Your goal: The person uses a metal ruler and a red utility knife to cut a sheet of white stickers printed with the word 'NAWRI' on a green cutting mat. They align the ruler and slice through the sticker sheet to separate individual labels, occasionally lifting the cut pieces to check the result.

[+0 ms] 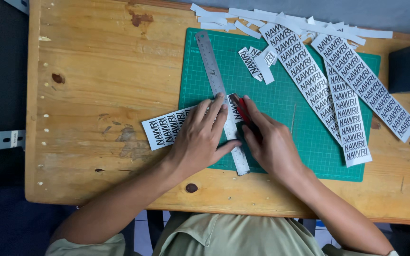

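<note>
- Pressing our left hand (200, 137) flat, fingers spread, on the steel ruler (221, 97) over the thin, slippery printed strip (167, 128) beneath it.
- Our right hand (266, 142) clamps the red cutter (240, 110) beside the ruler's edge.

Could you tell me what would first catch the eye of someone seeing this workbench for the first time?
Most striking is the green cutting mat on the wooden table, with a steel ruler laid across it. At the mat's near left edge the left hand presses the ruler onto a printed paper strip, while the right hand holds a red cutter against the ruler's edge. Long printed label strips lie fanned out on the right, with white offcuts piled at the far edge.
</note>
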